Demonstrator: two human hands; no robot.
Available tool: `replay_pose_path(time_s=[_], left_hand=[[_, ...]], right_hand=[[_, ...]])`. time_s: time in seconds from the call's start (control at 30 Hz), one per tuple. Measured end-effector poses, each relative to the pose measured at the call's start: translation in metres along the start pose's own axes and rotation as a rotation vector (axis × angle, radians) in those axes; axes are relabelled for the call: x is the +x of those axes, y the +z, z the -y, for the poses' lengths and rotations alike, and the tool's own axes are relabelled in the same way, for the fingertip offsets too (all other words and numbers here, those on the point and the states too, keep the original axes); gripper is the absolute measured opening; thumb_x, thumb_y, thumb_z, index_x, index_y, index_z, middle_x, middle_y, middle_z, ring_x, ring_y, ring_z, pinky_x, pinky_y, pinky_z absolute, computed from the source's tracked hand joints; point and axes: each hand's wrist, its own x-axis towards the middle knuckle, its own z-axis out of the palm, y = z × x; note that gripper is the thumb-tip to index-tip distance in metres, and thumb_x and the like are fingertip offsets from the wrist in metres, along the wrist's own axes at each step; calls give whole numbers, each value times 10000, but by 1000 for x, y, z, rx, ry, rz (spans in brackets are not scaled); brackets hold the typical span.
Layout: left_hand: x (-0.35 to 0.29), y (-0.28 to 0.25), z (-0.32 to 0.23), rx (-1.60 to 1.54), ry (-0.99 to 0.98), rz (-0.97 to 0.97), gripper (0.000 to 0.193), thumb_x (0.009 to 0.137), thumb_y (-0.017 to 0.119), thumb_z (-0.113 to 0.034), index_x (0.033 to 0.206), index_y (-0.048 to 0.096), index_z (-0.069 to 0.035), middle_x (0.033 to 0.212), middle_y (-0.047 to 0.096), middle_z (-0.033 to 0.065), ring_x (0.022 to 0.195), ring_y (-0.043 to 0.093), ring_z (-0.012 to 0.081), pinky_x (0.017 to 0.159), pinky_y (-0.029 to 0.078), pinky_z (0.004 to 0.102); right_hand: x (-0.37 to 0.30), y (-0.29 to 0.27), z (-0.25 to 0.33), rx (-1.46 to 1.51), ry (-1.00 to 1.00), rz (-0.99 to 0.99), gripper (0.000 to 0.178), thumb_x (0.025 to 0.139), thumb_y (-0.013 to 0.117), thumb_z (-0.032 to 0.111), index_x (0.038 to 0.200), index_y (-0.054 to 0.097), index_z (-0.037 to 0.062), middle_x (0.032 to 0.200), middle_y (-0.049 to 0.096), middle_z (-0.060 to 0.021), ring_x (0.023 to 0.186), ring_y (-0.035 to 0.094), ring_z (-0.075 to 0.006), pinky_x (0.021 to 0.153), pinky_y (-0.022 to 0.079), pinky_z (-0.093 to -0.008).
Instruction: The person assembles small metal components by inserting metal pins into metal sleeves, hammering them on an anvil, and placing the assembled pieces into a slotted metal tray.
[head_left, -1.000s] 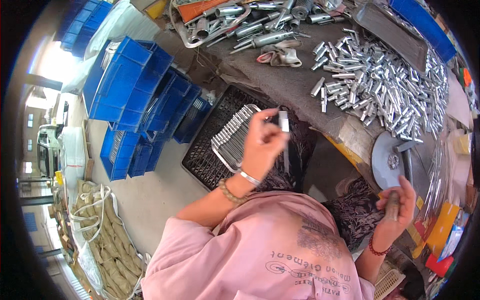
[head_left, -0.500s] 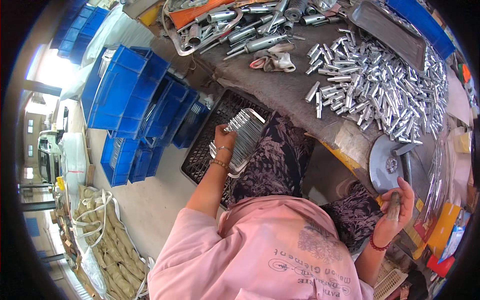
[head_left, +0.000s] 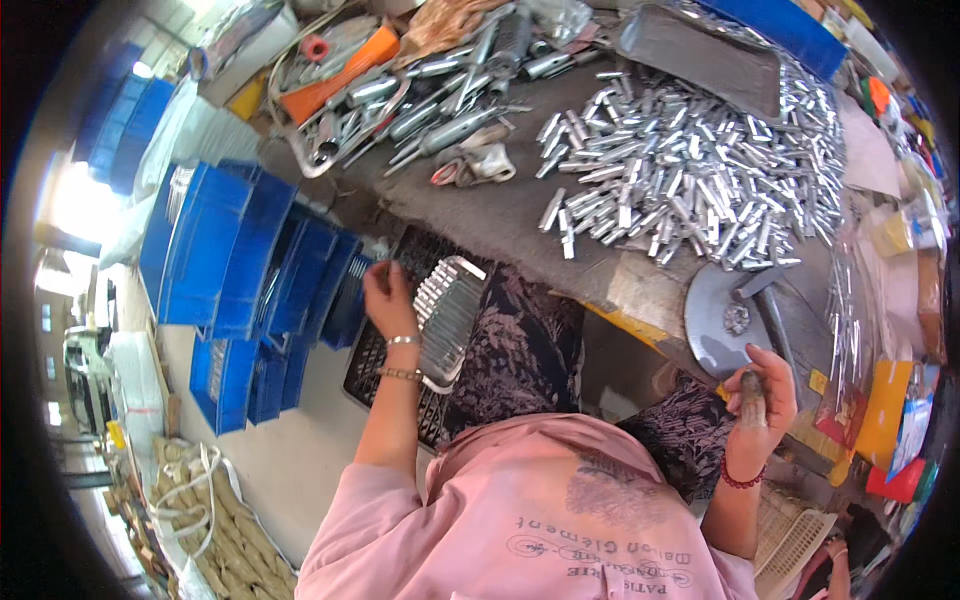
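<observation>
My left hand (head_left: 388, 303) is raised beside a shallow metal tray (head_left: 477, 270) packed with thin rods (head_left: 448, 335) that have shiny ends. Its fingers are loosely bent and apart, with nothing visible in them, and the blue bins are just to its left. The tray leans by my thigh over a black plastic crate (head_left: 362, 362). My right hand (head_left: 765, 412) is held palm up, fingers partly curled, near a round grey metal disc (head_left: 705, 310) at the bench edge. One of its digits has a dirty grey covering; no held part shows.
Stacked blue bins (head_left: 215, 250) stand at the left. A large heap of short metal tubes (head_left: 690, 165) covers the bench, with a grey tray (head_left: 700, 60) behind it. Bigger metal tools (head_left: 440, 125) and a crumpled glove (head_left: 475, 165) lie farther left. A filled sack (head_left: 215, 520) is at lower left.
My left hand has come off the rods in the tray and moved left toward the blue bins. The right hand stays near the disc. The whole view has shifted.
</observation>
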Motion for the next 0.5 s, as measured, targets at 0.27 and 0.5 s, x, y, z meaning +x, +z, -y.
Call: replay_pose_path(time_s=[0.27, 0.5], left_hand=[[-42, 50, -244, -6, 530, 556, 429, 863, 846, -129, 1256, 688, -61, 927, 678, 6, 725, 542, 104, 663, 468, 253], [-54, 75, -241, 147, 511, 576, 644, 847, 787, 13, 1448, 575, -75, 846, 593, 27, 688, 540, 156, 678, 511, 303]], right_hand=[[-3, -6, 5, 47, 29, 13, 332, 950, 578, -51, 1261, 686, -10, 985, 683, -59, 829, 682, -96, 663, 483, -197], [-9, -18, 33, -245, -252, 13, 312, 878, 732, -36, 1183, 737, 31, 998, 738, -92, 812, 697, -154, 698, 533, -283]])
